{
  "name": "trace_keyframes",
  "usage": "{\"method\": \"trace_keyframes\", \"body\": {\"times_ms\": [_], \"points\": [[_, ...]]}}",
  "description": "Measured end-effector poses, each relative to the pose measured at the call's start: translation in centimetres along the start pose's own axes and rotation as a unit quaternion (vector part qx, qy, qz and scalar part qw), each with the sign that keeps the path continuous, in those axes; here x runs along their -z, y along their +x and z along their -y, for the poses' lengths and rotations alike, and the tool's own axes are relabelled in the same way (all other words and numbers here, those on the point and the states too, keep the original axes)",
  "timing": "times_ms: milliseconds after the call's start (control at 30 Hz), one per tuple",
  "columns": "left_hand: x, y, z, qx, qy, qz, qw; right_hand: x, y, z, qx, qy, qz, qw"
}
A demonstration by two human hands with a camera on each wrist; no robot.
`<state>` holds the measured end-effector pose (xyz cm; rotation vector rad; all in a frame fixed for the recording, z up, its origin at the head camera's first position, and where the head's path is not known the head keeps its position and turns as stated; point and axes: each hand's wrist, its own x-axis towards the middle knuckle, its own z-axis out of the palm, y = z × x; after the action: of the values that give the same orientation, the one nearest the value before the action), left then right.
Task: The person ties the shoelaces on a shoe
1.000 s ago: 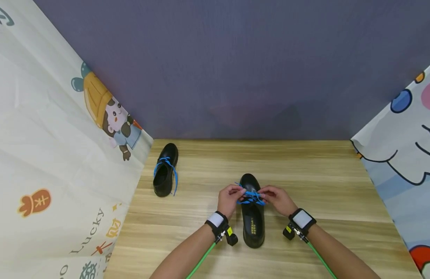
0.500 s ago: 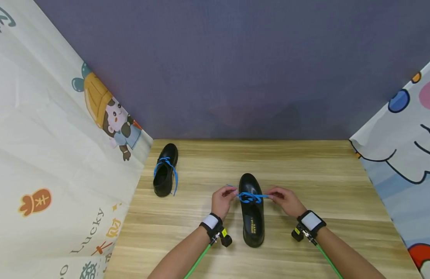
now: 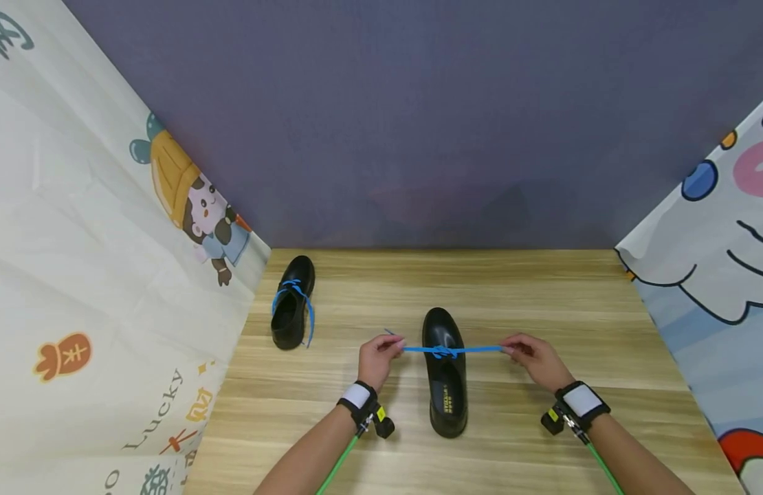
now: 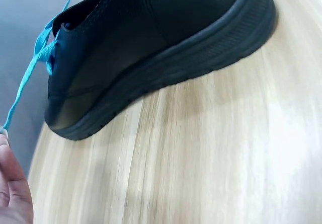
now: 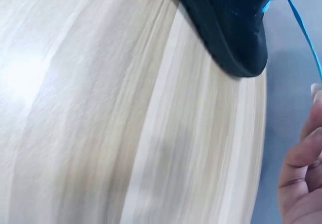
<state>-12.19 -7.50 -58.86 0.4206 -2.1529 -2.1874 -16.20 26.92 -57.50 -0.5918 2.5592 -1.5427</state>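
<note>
A black lace-up shoe [image 3: 448,405] rests on the wooden surface with its toe pointing away from me. Its blue shoelace [image 3: 477,349] is drawn out level to both sides, with a small knot over the front of the opening. Left of the shoe, my left hand [image 3: 378,361] pinches one lace end between thumb and finger, and a short tip sticks out past the fingers. On the other side my right hand [image 3: 539,361] pinches the opposite end. Both wrist views show a taut strand running from the shoe to the fingertips.
A second black shoe [image 3: 289,320] with loose blue laces stands at the back left of the wooden surface [image 3: 542,289]. A dark panel [image 3: 418,124] rises behind. Printed cloths hang at the left [image 3: 109,240] and right [image 3: 697,275].
My hands have moved apart, left hand to the left and right hand to the right. The lace loops over the shoe have been pulled into a straight line with a small tight knot.
</note>
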Motion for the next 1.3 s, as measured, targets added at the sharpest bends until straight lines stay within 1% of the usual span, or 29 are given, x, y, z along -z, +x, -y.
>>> {"method": "trace_keyframes", "body": {"times_ms": [133, 233, 467, 533, 733, 833, 933, 1133, 1300], "points": [[0.7, 0.0, 0.1, 0.007, -0.003, -0.002, 1.0000, 0.6, -0.6, -0.5, -0.020, -0.010, -0.007, 1.000], [1.2, 0.0, 0.1, 0.010, -0.004, -0.007, 0.9999, 1.0, -1.0, -1.0, -0.026, -0.017, -0.011, 0.999], [2.0, -0.1, 0.2, 0.017, 0.000, -0.013, 0.9998, 1.7, -1.5, -1.5, -0.014, -0.035, -0.035, 0.999], [2.3, 0.0, 0.2, 0.015, 0.006, -0.017, 0.9997, 1.8, -1.5, -1.6, -0.014, -0.044, -0.042, 0.998], [2.9, 0.1, 0.7, 0.006, 0.021, -0.029, 0.9993, 2.3, -1.8, -2.0, -0.015, -0.060, -0.042, 0.997], [3.3, 0.2, 1.1, -0.003, 0.029, -0.036, 0.9989, 2.6, -2.1, -2.4, -0.022, -0.073, -0.045, 0.996], [3.8, 0.2, 1.4, -0.015, 0.048, -0.046, 0.9977, 3.0, -2.4, -2.7, -0.032, -0.079, -0.050, 0.995], [4.7, 0.1, 1.3, -0.016, 0.068, -0.052, 0.9962, 3.4, -2.6, -2.6, -0.033, -0.079, -0.047, 0.995], [5.2, 0.3, 1.3, -0.018, 0.084, -0.055, 0.9948, 3.5, -2.7, -2.7, -0.035, -0.079, -0.055, 0.995]]}}
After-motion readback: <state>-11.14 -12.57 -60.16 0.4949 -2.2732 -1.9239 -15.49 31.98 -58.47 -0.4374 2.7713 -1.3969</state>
